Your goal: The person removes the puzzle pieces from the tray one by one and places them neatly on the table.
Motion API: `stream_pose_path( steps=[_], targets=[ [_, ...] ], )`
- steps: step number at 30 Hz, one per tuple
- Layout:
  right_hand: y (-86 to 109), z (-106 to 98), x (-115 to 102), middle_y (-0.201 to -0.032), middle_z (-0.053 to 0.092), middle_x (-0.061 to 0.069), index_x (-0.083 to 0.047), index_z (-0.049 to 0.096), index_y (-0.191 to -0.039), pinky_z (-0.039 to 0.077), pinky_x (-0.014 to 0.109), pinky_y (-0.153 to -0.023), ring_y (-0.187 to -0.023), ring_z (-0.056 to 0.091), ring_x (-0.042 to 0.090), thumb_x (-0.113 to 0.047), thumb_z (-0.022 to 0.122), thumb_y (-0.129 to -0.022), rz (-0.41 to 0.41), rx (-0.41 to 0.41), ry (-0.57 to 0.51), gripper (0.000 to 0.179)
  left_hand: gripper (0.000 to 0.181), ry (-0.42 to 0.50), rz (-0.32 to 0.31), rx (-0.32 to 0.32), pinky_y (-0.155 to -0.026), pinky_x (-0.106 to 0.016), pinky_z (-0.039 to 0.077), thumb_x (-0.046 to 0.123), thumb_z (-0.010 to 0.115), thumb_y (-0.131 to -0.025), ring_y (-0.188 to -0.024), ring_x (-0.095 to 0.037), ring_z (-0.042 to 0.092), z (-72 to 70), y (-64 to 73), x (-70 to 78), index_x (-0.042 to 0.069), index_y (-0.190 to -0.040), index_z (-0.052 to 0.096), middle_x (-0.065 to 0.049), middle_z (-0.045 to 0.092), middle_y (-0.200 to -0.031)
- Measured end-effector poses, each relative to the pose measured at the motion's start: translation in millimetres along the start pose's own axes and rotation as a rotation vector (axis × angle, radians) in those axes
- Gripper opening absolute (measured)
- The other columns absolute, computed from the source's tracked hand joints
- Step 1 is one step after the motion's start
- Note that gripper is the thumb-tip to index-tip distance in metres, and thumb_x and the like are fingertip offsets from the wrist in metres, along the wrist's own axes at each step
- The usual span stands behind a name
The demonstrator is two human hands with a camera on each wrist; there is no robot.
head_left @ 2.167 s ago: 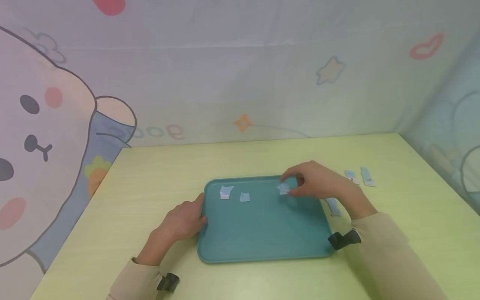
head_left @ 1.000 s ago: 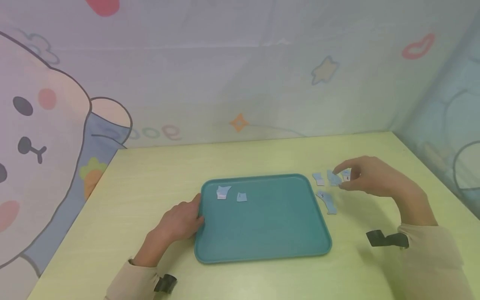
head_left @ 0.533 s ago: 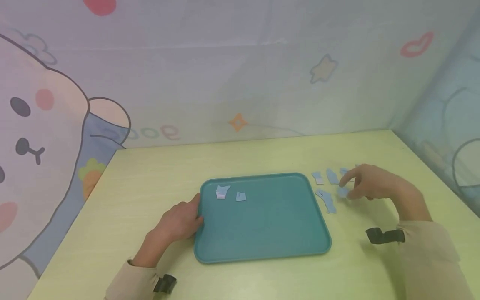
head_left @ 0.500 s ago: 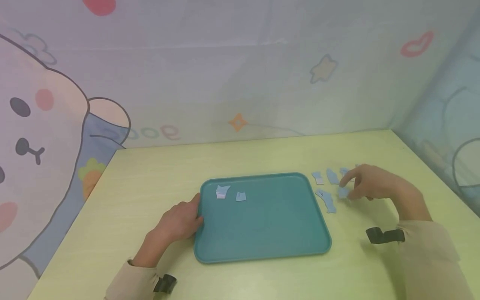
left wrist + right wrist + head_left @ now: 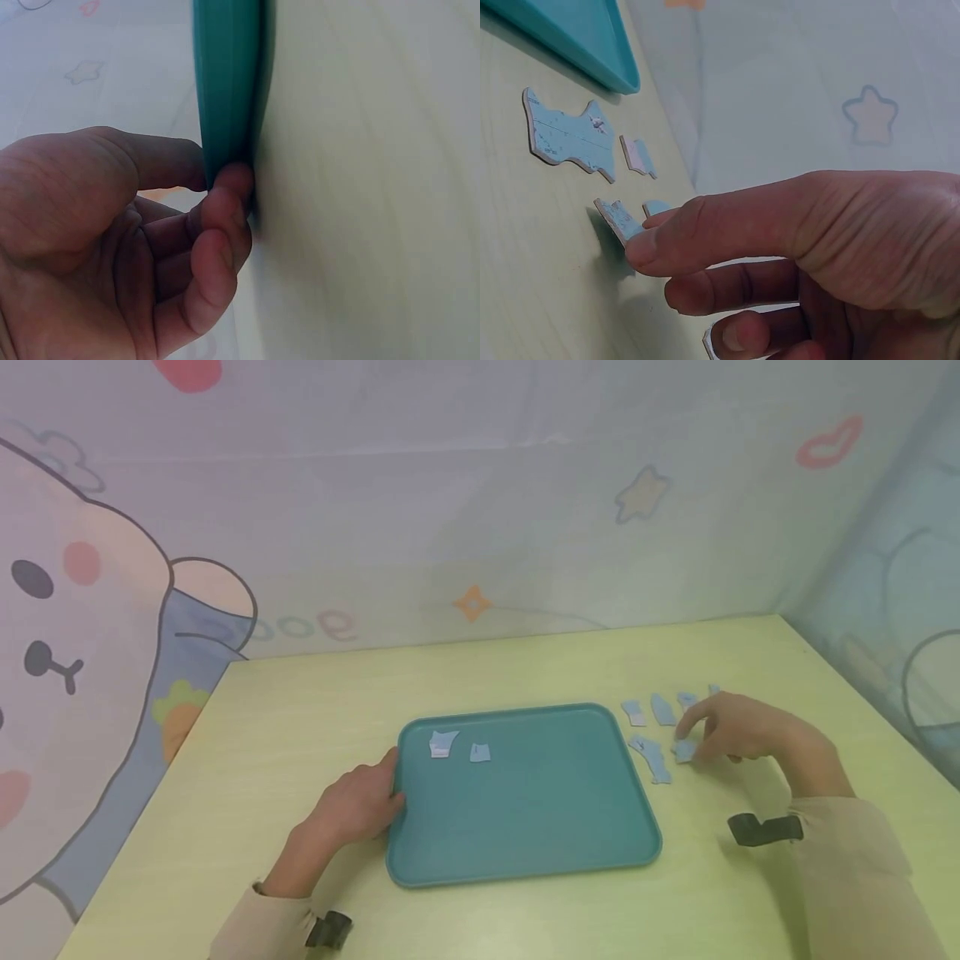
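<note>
Two pieces lie inside the green tray [image 5: 525, 814], toward its far left corner: a blue-and-white piece [image 5: 444, 743] and, just right of it and apart, a squarish piece [image 5: 480, 752]. Left hand [image 5: 363, 802] is at the tray's left side, thumb against the rim and fingers bent under the edge, so it has hold of the tray. Right hand [image 5: 738, 728] is off the tray's right side, thumb and forefinger nearly together, pinching a small blue piece [image 5: 619, 222]; its other fingers are loosely bent. That held piece sits tilted over a shadow (right wrist view shows it best; can't tell if an edge touches the table [image 5: 525, 922]). More pieces lie right of the tray: a long piece [image 5: 651, 759] just beside the tray's right edge, a pink-and-blue piece [image 5: 633, 712] near the tray's far right corner, a pointed piece [image 5: 662, 709] farther right of that corner, then a marked piece [image 5: 686, 700] partly behind the hand. Farthest right from the tray, a pale scrap [image 5: 714, 688] peeks out past the knuckles, mostly hidden. Beyond the tray, a printed cloth [image 5: 420, 527] stands behind the table, with a bear [image 5: 82, 610] to the tray's left.
</note>
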State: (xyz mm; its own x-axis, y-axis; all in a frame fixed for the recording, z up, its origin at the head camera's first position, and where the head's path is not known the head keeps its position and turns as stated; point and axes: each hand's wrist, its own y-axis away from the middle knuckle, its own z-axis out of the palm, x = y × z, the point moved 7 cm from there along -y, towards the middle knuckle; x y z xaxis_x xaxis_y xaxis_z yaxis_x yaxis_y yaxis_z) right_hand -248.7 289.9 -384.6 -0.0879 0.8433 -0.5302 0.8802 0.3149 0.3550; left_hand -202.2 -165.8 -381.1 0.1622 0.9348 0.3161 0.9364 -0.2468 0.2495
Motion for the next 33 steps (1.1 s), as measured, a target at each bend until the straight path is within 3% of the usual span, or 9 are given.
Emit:
stream_pose_path(
  steps=[6,11,15,33],
  targets=[
    [-0.3,-0.4,-0.5,-0.076,0.058,0.002,-0.004,0.068,-0.132,0.041,0.035,-0.057,-0.058,0.047,0.016,-0.016,0.082,-0.084,0.009,-0.011,0.0,0.052,0.067,0.013,0.007,0.011,-0.054,-0.03,0.038,0.012,0.055,-0.103,-0.062,-0.018,0.052,0.8,0.9,-1.6,-0.012,-0.16,0.028,-0.007,0.056,-0.074],
    [4.6,-8.2,-6.3,-0.086,0.068,0.006,-0.005,0.066,-0.136,0.048,0.037,-0.063,-0.065,0.056,0.021,-0.018,0.082,-0.086,-0.019,0.029,0.023,0.054,0.067,0.013,0.007,0.013,-0.054,-0.03,0.038,0.011,0.056,-0.103,-0.062,-0.017,0.051,2.2,0.1,-2.6,-0.012,-0.16,0.028,-0.007,0.054,-0.073],
    [8.3,-14.0,-16.4,-0.09,0.067,0.009,-0.006,0.064,-0.14,0.05,0.037,-0.067,-0.071,0.058,0.023,-0.017,0.078,-0.089,-0.029,0.064,0.025,0.054,0.067,0.017,0.006,0.013,-0.054,-0.03,0.037,0.011,0.056,-0.103,-0.061,-0.017,0.05,3.6,-0.6,-3.3,-0.013,-0.16,0.028,-0.006,0.052,-0.071],
    [9.1,-20.4,-102.0,-0.096,0.07,0.001,-0.02,0.071,-0.135,0.052,0.038,-0.079,-0.089,0.064,0.017,-0.027,0.077,-0.093,-0.168,0.186,0.131,0.043,0.068,0.02,0.014,0.02,-0.053,-0.03,0.037,0.011,0.055,-0.103,-0.06,-0.017,0.051,2.7,-1.8,-2.6,-0.012,-0.16,0.028,-0.006,0.052,-0.071]
  ],
)
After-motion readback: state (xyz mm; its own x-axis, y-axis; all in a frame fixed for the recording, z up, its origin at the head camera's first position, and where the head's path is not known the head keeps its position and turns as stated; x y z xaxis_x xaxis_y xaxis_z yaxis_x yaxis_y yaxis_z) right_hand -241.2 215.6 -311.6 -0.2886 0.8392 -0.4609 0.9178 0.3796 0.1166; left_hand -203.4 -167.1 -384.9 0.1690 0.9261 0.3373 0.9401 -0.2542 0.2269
